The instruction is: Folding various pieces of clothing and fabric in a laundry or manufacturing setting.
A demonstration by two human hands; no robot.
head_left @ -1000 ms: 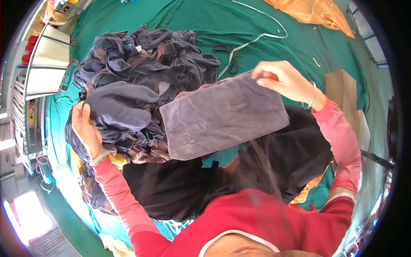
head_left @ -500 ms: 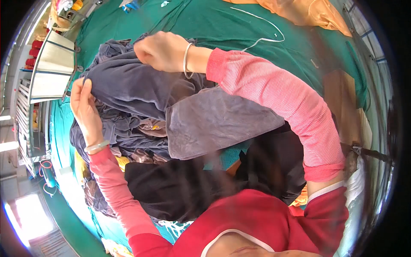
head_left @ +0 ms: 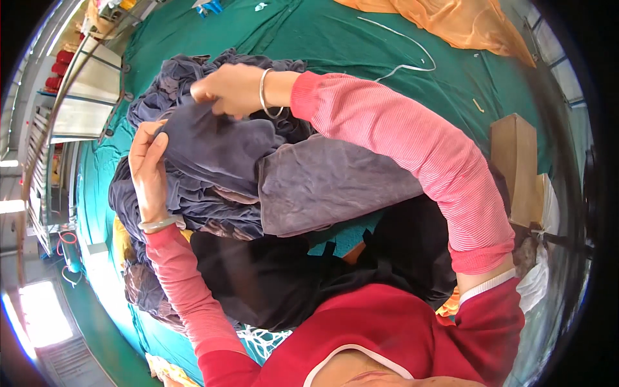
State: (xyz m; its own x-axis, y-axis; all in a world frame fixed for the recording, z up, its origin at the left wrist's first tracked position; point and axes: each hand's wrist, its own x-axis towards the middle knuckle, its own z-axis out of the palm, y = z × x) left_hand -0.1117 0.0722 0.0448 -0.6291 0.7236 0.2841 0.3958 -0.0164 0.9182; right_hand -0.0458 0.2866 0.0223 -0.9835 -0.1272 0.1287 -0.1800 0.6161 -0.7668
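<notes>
A dark blue-grey cloth [head_left: 216, 148] hangs between my hands, its near part drooping in soft folds. My left hand [head_left: 149, 161] pinches its left edge between thumb and fingers. At the far edge, my right hand [head_left: 235, 91] is closed on the same cloth with curled fingers; the fingertips are partly hidden. Below and to the right, a flat, greyer cloth [head_left: 335, 184] lies across my lap. Behind and left of my hands is a heap of rumpled dark grey cloths [head_left: 167, 80].
Green sheeting [head_left: 322, 39] covers the ground, with a white cord [head_left: 412, 67] on it. Orange fabric [head_left: 445, 22] lies at the far right. A brown cardboard box [head_left: 512, 164] stands to my right. At the far left is a cart with white panels [head_left: 87, 84].
My hands have come closer together: the left moved right and slightly nearer, the right moved left and nearer. The cloth between them has shifted and slackened.
</notes>
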